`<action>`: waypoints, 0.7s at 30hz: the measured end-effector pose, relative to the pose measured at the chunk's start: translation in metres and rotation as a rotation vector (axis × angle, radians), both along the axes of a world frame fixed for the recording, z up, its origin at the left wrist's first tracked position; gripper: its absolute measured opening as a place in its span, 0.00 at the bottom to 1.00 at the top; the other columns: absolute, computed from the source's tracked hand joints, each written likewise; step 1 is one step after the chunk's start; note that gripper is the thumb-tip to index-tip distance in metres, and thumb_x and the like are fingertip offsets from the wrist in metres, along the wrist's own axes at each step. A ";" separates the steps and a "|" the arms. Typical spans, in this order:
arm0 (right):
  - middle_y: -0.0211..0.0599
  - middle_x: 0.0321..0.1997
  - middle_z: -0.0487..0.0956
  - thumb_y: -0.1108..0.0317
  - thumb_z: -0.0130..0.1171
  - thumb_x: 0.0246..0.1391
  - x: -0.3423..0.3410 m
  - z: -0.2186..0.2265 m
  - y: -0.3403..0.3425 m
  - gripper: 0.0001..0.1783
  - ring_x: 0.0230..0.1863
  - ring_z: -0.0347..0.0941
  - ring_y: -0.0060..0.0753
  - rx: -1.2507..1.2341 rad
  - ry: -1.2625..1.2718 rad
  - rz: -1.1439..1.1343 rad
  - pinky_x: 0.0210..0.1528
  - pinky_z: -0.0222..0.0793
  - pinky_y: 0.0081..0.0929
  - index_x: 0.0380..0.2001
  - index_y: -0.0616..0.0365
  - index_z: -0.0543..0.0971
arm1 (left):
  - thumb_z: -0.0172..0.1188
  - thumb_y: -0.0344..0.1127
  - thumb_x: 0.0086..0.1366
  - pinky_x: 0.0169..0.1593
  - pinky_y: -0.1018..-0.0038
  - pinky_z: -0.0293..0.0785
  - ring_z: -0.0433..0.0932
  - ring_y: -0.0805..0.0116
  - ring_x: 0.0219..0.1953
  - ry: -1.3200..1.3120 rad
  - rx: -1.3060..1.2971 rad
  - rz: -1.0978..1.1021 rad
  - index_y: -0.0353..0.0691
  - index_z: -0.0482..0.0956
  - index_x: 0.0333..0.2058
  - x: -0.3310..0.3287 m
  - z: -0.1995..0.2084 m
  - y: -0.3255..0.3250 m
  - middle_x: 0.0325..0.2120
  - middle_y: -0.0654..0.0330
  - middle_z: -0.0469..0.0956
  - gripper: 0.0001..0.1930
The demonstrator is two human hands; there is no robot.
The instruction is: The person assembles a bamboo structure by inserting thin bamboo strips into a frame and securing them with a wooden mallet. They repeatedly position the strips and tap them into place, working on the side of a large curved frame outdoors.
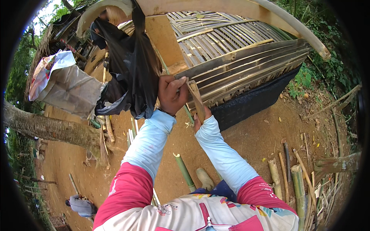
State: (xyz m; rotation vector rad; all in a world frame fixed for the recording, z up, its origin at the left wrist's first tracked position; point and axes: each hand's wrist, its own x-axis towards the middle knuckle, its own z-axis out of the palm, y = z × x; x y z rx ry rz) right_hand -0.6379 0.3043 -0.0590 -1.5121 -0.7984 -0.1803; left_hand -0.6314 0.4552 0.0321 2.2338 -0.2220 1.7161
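In front of me, the near end of a dark, flat bamboo strip [246, 55] lies along a slatted bamboo panel. My left hand [173, 94] is closed at that end, its fingers curled and its thumb by the strip's lower edge. Just right of it, my right hand [203, 117] is wrapped round the lower part of a flat brown piece of wood [196, 97]. This piece stands tilted, its top close to my left fingers; whether it is a tool handle I cannot tell. Part of my right hand is hidden behind it.
Black plastic sheeting [133, 65] hangs left of my hands, beside a pale sheet [71, 90]. A curved wooden beam [291, 24] arches overhead. Dark netting [250, 102] covers the panel's lower side. Bamboo poles [298, 192] stand at lower right; a tree trunk [50, 125] and a person [81, 206] are left.
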 end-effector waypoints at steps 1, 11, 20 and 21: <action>0.43 0.40 0.74 0.74 0.54 0.57 -0.001 -0.004 0.000 0.24 0.39 0.72 0.32 0.001 0.020 -0.004 0.42 0.68 0.25 0.57 0.65 0.64 | 0.67 0.17 0.49 0.29 0.76 0.64 0.68 0.67 0.27 -0.005 -0.002 -0.007 0.41 0.77 0.33 -0.001 0.000 -0.001 0.27 0.59 0.67 0.14; 0.37 0.40 0.70 0.70 0.53 0.61 0.024 0.021 0.014 0.26 0.38 0.67 0.25 0.099 0.194 -0.028 0.45 0.66 0.24 0.59 0.64 0.61 | 0.64 0.18 0.52 0.30 0.73 0.67 0.69 0.64 0.28 0.009 0.079 0.037 0.41 0.78 0.35 0.000 0.008 -0.002 0.25 0.60 0.73 0.12; 0.45 0.46 0.71 0.76 0.52 0.58 0.035 0.004 0.036 0.25 0.47 0.70 0.33 0.083 0.166 -0.102 0.51 0.65 0.28 0.58 0.63 0.61 | 0.62 0.23 0.57 0.29 0.79 0.60 0.62 0.77 0.26 0.089 -0.337 -0.049 0.37 0.75 0.47 -0.007 -0.008 0.000 0.30 0.63 0.65 0.18; 0.43 0.44 0.70 0.75 0.52 0.58 0.037 0.002 0.037 0.24 0.43 0.68 0.30 0.106 0.148 -0.103 0.48 0.65 0.27 0.58 0.63 0.62 | 0.62 0.24 0.58 0.29 0.79 0.59 0.61 0.77 0.26 0.107 -0.302 -0.042 0.36 0.74 0.48 -0.005 -0.009 0.003 0.29 0.63 0.64 0.18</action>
